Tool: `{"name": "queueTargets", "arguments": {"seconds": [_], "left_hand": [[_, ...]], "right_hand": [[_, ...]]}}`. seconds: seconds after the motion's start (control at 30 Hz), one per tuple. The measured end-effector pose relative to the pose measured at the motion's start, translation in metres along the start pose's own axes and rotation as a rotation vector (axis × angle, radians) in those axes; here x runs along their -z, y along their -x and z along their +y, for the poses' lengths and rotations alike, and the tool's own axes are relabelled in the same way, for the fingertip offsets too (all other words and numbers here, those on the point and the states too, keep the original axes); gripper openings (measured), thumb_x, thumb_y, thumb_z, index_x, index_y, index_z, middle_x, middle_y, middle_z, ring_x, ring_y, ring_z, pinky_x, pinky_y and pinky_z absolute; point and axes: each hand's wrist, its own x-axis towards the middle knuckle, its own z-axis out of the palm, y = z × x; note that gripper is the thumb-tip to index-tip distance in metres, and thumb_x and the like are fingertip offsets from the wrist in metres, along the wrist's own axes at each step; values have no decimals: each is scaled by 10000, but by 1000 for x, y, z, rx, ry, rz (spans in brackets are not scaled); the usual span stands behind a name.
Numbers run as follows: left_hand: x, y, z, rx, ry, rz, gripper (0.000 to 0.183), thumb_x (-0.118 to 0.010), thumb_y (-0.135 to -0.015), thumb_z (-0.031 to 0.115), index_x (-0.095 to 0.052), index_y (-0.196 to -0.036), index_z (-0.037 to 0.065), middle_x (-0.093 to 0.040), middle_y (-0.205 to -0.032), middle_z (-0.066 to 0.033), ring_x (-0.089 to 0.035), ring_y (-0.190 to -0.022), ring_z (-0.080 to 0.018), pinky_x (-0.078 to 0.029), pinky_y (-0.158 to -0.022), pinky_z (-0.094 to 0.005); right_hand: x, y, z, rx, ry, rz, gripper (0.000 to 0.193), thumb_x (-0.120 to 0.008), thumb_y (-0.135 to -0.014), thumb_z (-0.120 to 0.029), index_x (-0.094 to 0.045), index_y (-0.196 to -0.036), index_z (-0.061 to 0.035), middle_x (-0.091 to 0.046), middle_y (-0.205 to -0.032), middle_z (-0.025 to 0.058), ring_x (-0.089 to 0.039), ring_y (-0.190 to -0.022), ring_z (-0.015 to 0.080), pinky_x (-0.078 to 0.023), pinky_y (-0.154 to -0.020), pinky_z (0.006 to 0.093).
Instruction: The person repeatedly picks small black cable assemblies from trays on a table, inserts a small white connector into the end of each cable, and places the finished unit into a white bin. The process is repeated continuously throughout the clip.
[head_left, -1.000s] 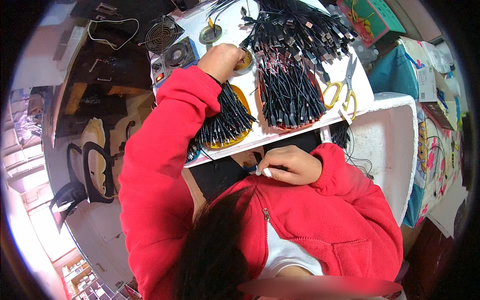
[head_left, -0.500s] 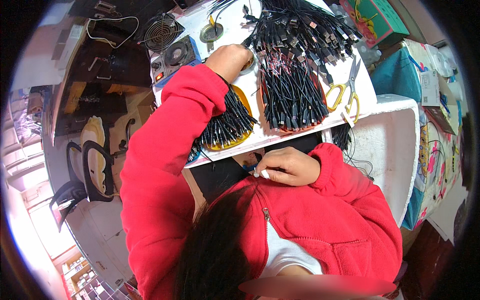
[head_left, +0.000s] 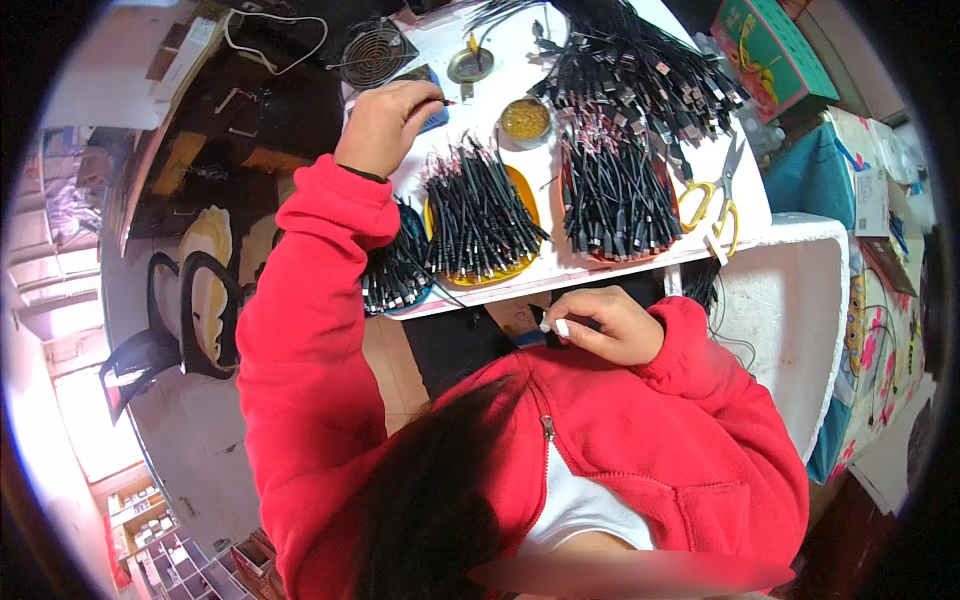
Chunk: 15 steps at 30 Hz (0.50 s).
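yellow tray [head_left: 527,192] of cables [head_left: 475,212] near counter's [head_left: 554,264] front edge, amber-filled tin [head_left: 525,144], left grip [head_left: 386,125] has moved off it, pinching something thin [head_left: 446,101], can't tell right grip [head_left: 610,326]

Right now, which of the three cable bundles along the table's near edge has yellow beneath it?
The middle bundle: yellow shows around its edges, whereas the left bundle has blue beneath it and the right bundle orange.

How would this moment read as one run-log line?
left hand: by blue device, grip unclear | right hand: by red jacket, grip unclear | white table: black cables, scissors
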Motion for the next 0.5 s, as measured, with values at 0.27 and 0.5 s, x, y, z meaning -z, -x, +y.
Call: {"name": "queueTargets", "arguments": {"seconds": [0.27, 0.5], "left_hand": [[15, 14, -57, 277, -125, 77, 115, -650, -804, 77, -658, -899, 13, -650, -796, -193, -643, -732, -348, -499, -654, -367], [-1, 3, -100, 154, -277, -7, 115, -686, -748, 78, -692, -851, 28, -619, -809, -169, -611, -783, -344, -487, -715, -396]], "right_hand": [[-5, -5, 1, -28, 41, -20, 134, -528, -881, -75, -601, -981, -23, -644, -876, 123, -634, -769, 284, -495, -696, 336], [-5, -7, 6, 2, 57, 7, 116, -533, -891, -52, -602, -974, -8, -636, -840, 101, -621, -724, 229, -488, -674, 307]]}}
